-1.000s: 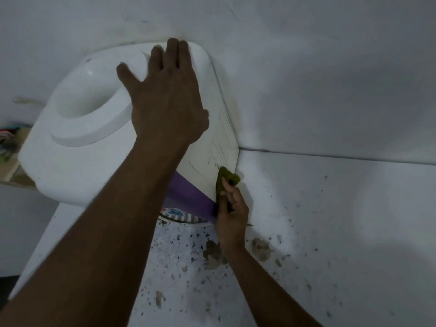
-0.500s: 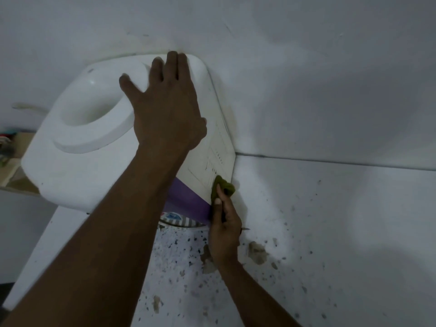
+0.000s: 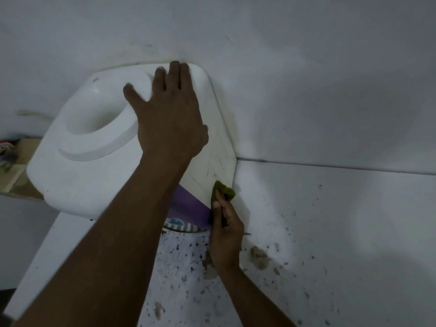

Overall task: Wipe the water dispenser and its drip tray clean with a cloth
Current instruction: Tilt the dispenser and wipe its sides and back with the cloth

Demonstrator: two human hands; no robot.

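From the head camera I look down on the dispenser (image 3: pixel 94 175), a smooth white plastic box with rounded corners. It stands on the bench (image 3: pixel 184 291), pushed back against a matte white wall (image 3: pixel 306 90). Its top carries a round, shallow well (image 3: pixel 94 123) ringed by a raised, softly bevelled collar. The side facing me is a flatter cream panel with thin moulded lines and a short row of small slots. Below that runs a glossy purple band (image 3: pixel 188 204).

My left hand (image 3: pixel 169 121) lies flat on the top near the back right corner. Its fingers are straight and close together, its thumb splayed out to the collar's edge and its palm pressing down.

My right hand (image 3: pixel 225 234) sits low at the front right edge of the cream panel. Thumb and curled fingers pinch a small, crumpled olive-green cloth (image 3: pixel 224 191), which touches the panel just above the purple band.

Under the band shows a striped grey-and-white piece (image 3: pixel 179 226) with a blue mark; I cannot tell what it is.

The bench is white stone speckled with dark flecks, with rough brownish chipped patches (image 3: pixel 258 257) beside my right wrist. A blurred clutter of colours (image 3: pixel 9 152) sits on a shelf at the far left.
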